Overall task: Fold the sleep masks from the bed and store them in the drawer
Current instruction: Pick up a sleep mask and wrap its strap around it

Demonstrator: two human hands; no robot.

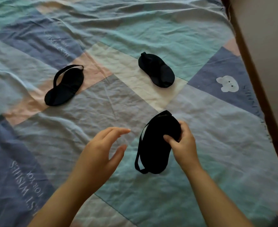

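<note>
Right hand (183,145) pinches the nearest sleep mask (156,145), lifted near the bed's (208,153) right edge. Left hand (102,154) is spread, holding nothing. Risk: the dangling strap (139,153) could snag, spoiling the fold. Two masks lie beyond.

- We see bare bedsheet (102,102) between the left mask (64,86) and the far mask (157,70), wide enough to pass through.
- Our open left hand (100,154) hovers over clear sheet, just left of the held mask (156,145).
- The wall (269,46) closes off the right edge.
</note>
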